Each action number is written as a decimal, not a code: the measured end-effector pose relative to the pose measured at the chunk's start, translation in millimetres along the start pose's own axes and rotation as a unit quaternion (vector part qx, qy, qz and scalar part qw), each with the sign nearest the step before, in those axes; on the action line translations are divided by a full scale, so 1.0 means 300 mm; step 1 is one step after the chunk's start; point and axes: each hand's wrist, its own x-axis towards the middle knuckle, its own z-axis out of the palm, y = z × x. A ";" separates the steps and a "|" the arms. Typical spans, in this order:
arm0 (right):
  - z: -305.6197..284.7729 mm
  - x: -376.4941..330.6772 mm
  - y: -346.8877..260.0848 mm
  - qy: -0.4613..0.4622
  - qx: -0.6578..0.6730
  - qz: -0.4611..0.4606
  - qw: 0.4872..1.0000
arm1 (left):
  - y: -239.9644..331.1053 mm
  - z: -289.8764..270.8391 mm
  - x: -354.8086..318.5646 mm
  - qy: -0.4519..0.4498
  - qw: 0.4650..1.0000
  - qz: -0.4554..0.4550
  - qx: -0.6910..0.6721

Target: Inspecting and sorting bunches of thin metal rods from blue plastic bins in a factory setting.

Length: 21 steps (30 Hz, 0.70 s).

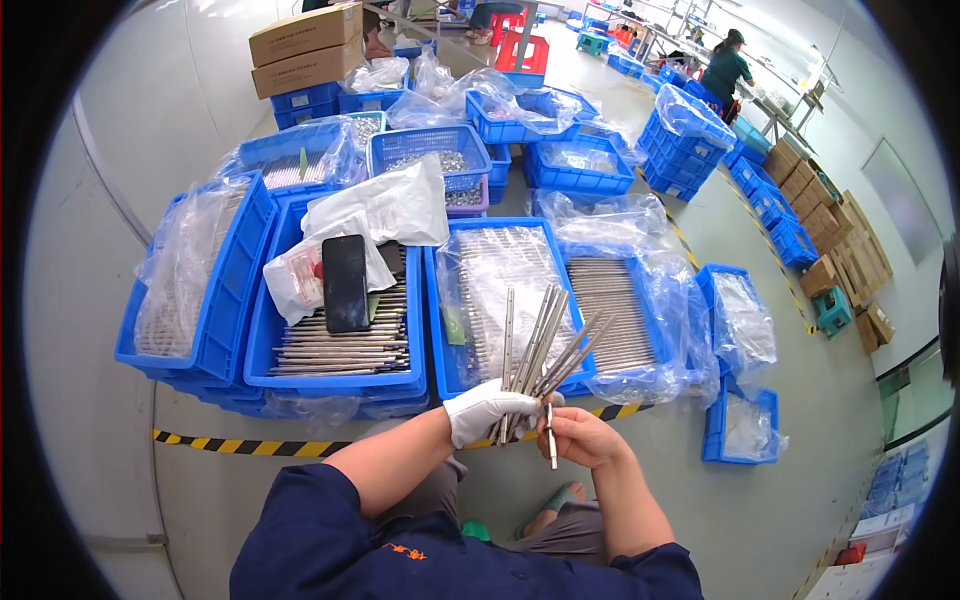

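Note:
My left hand [482, 412], in a white glove, is closed round a bundle of thin metal rods [545, 335] that fan out upward. Bare and pressed against the lower part of the bundle, my right hand [588, 438] pinches one metal rod [552, 448], whose end points down. Just beyond my hands stands a blue crate [437, 345] of similar rods under clear plastic. The crate [257, 340] to its left holds loose rods [335, 357], with a black phone [346, 285] and white plastic mailing bags [395, 208] lying on top.
More blue crates of rods stand at far left [262, 225] and right, one under a clear plastic sheet [690, 320]. Behind are baskets of small metal parts [430, 150] and cardboard boxes [305, 45]. Black-and-yellow floor tape [250, 447] runs before the crates. A person [727, 72] works at far right.

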 end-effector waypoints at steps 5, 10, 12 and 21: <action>0.033 0.002 0.025 -0.053 -0.016 0.052 0.997 | -0.001 -0.021 -0.010 0.036 0.999 -0.002 -0.029; 0.067 -0.004 0.047 -0.080 -0.027 0.093 0.992 | 0.037 -0.050 -0.010 0.113 0.991 0.048 0.048; 0.081 -0.010 0.052 -0.069 -0.022 0.110 0.991 | 0.052 -0.048 -0.012 0.124 0.989 0.050 0.058; 0.157 0.006 0.076 -0.132 -0.268 0.127 0.946 | 0.052 -0.067 -0.006 0.143 0.985 0.095 0.037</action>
